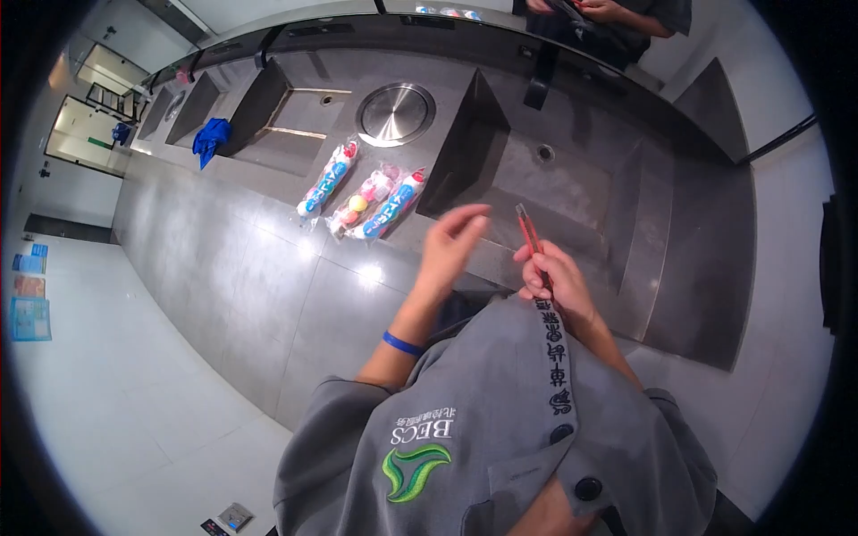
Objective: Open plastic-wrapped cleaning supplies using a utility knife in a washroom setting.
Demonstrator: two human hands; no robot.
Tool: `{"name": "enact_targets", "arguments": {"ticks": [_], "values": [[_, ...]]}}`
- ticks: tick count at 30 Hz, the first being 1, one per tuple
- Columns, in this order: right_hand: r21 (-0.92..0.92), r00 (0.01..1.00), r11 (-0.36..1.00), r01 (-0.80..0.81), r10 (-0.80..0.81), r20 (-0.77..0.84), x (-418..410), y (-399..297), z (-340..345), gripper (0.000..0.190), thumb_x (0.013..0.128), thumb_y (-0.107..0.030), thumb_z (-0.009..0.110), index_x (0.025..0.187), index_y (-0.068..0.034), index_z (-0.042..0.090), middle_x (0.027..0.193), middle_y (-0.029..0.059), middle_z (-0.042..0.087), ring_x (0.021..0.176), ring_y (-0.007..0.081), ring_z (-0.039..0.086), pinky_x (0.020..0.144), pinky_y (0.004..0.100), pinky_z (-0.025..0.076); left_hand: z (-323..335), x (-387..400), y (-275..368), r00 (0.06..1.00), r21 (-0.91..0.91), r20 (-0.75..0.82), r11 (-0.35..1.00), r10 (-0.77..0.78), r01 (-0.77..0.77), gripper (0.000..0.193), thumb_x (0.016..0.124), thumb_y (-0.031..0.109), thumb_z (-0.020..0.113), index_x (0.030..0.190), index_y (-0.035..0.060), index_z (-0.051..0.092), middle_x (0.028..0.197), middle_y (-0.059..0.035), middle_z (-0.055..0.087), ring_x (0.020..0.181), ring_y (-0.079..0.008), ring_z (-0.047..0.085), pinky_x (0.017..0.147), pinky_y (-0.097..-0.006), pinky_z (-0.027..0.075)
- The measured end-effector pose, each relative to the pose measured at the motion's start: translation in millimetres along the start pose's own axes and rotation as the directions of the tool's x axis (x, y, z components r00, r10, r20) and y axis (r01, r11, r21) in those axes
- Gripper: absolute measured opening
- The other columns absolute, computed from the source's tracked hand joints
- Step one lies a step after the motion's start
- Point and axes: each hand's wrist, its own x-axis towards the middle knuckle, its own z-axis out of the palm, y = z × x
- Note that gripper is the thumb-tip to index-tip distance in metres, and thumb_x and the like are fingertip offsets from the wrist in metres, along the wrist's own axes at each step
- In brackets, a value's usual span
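My right hand (551, 273) is closed around a red utility knife (529, 231), its metal tip pointing away from me. Beside it, to the left, my left hand (452, 251) is raised with nothing visible in it, the thumb and fingers apart; a blue band (402, 344) circles that wrist. Three clear plastic packs of round balls lie on the grey counter ahead. The left pack (327, 179) and the right pack (394, 204) carry blue printed labels. The middle pack (365, 199) shows pink, yellow and orange balls.
A recessed sink basin (549, 194) with a drain lies before my hands, under a dark faucet (538, 87). Left of it are a round steel lid (396, 112), another basin (308, 110) and a blue cloth (212, 139). A mirror runs along the back.
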Motion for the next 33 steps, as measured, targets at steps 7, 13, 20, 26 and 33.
{"name": "enact_targets", "arguments": {"ticks": [7,13,20,26,33], "values": [[-0.045,0.992,0.999,0.029,-0.034,-0.118,7.3,0.7,-9.1,0.023,0.100,-0.017,0.042,0.112,-0.003,0.055,0.070,-0.0046,0.044,0.053,0.0018,0.034,0.063,0.0235,0.043,-115.8,50.5,-48.5,0.829,0.951,-0.200,0.308,0.521,0.036,0.042,0.075,0.023,0.081,0.111,0.0069,0.066,0.107,-0.0153,0.065,0.105,-0.0355,0.059,0.092,-0.0439,0.046],[-0.057,0.982,0.998,0.038,-0.048,-0.183,18.4,1.0,6.3,0.022,0.100,-0.017,0.043,0.111,-0.004,0.056,0.071,-0.0050,0.043,0.054,0.0020,0.034,0.063,0.0231,0.041,-118.9,69.4,-64.6,0.918,0.993,-0.085,0.113,0.387,0.044,0.057,0.070,0.020,0.081,0.120,0.0063,0.058,0.103,-0.0123,0.060,0.103,-0.0318,0.058,0.085,-0.0432,0.045],[-0.085,0.972,0.996,0.029,-0.048,-0.228,36.1,1.0,30.1,0.020,0.099,-0.015,0.043,0.110,-0.004,0.056,0.069,-0.0050,0.040,0.055,0.0026,0.033,0.061,0.0232,0.038,-142.1,74.6,-72.5,0.917,0.955,-0.065,0.292,0.393,-0.058,0.046,0.070,0.010,0.073,0.114,0.0060,0.059,0.104,-0.0169,0.063,0.095,-0.0354,0.063,0.083,-0.0437,0.051],[-0.131,0.983,0.991,-0.006,-0.018,-0.180,56.9,6.3,44.9,0.019,0.099,-0.015,0.044,0.109,-0.004,0.057,0.068,-0.0050,0.040,0.055,0.0028,0.032,0.060,0.0233,0.038,-168.8,59.4,-77.2,0.893,0.678,-0.223,0.720,0.390,-0.145,0.037,0.071,0.004,0.068,0.107,0.0022,0.061,0.097,-0.0147,0.066,0.091,-0.0294,0.065,0.084,-0.0372,0.052],[-0.197,0.984,0.980,-0.018,-0.017,-0.176,74.5,12.1,52.0,0.019,0.099,-0.015,0.044,0.108,-0.004,0.057,0.068,-0.0051,0.041,0.057,0.0035,0.034,0.059,0.0240,0.039,-170.6,52.5,-57.1,0.879,0.616,-0.259,0.769,0.401,-0.170,0.040,0.071,0.002,0.066,0.111,0.0008,0.060,0.097,-0.0138,0.065,0.091,-0.0263,0.065,0.083,-0.0356,0.051]]}}
